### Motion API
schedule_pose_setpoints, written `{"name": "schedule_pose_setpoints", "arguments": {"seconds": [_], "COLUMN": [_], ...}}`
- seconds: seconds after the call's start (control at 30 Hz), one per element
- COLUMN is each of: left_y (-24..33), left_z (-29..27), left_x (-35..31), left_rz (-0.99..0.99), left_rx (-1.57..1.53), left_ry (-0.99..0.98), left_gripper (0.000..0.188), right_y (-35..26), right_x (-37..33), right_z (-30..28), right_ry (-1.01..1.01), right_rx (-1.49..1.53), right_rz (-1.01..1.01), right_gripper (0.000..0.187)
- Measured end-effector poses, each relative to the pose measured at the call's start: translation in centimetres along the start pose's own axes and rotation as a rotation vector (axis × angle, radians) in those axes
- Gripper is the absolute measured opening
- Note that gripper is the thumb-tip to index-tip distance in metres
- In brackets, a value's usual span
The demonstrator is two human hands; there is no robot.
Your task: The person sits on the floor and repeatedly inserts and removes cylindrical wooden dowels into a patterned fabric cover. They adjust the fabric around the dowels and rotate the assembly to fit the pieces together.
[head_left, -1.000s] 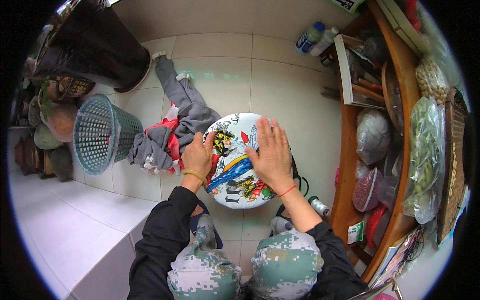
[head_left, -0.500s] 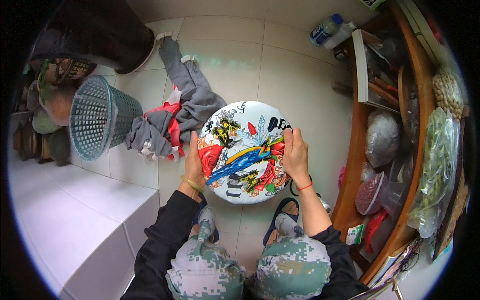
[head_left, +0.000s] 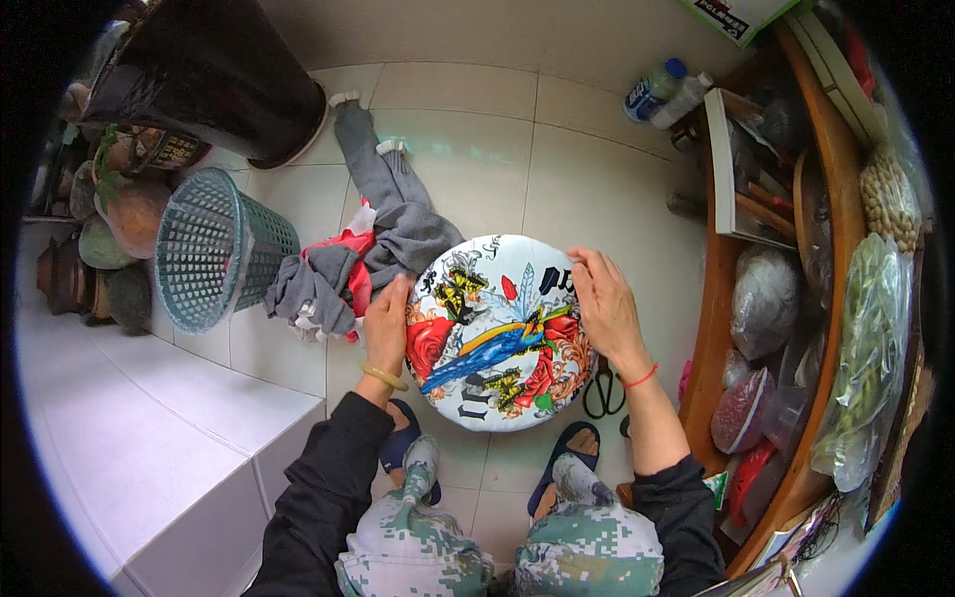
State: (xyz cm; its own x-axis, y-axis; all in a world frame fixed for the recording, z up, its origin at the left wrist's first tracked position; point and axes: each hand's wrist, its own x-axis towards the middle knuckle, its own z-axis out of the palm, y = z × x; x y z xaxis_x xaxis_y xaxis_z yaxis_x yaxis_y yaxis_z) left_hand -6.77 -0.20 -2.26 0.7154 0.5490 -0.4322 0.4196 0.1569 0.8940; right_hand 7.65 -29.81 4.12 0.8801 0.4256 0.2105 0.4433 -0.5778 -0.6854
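Observation:
Between my hands is a round cushion [head_left: 502,353] in white fabric, printed with a blue and yellow parrot, red roses, butterflies and black lettering. Its printed face is turned up toward me. My left hand [head_left: 386,323], with a pale bangle at the wrist, grips the left rim, fingers mostly hidden at the edge. On the upper right rim lies my right hand [head_left: 609,306], thumb on the printed face and fingers bent along the edge. A red cord circles that wrist. The cushion's underside is hidden.
Crumpled grey and red clothing [head_left: 398,214] lies beyond the cushion, beside a tipped green plastic basket [head_left: 214,249]. Dark-handled scissors [head_left: 604,393] rest on the floor near my right foot. A wooden shelf [head_left: 836,298] with bagged goods stands right; a white tiled ledge [head_left: 169,428] runs left.
The whole view has shifted slightly, the scene moving down and right. My right hand's fingers have shifted along the rim, and the scissors' handles now show more. Both hands remain on the cushion.

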Motion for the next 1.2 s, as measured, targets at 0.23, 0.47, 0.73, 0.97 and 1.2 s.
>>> {"name": "schedule_pose_setpoints", "arguments": {"seconds": [0.23,0.47,0.73,0.97,1.2], "left_y": [4.5,2.7,2.7,2.3,2.8], "left_z": [2.6,4.0,3.9,3.9,3.0], "left_x": [6.7,6.7,7.1,6.5,4.9], "left_rz": [-0.057,-0.012,-0.029,-0.164,-0.397], "left_rx": [-0.067,0.072,0.043,0.204,0.091], "left_ry": [-0.564,-0.556,-0.623,-0.649,-0.602], "left_gripper": [0.042,0.053,0.044,0.049,0.04], "right_y": [1.1,4.0,3.5,8.4,10.7], "right_x": [3.4,2.1,7.1,8.4,6.9], "right_z": [3.3,3.9,4.5,6.5,7.4], "right_ry": [-0.312,-0.273,-0.495,-0.991,-1.156], "right_rx": [0.114,0.351,0.712,0.642,0.787], "right_rz": [0.2,0.31,0.561,0.543,0.501], "right_gripper": [0.044,0.04,0.027,0.041,0.044]}}
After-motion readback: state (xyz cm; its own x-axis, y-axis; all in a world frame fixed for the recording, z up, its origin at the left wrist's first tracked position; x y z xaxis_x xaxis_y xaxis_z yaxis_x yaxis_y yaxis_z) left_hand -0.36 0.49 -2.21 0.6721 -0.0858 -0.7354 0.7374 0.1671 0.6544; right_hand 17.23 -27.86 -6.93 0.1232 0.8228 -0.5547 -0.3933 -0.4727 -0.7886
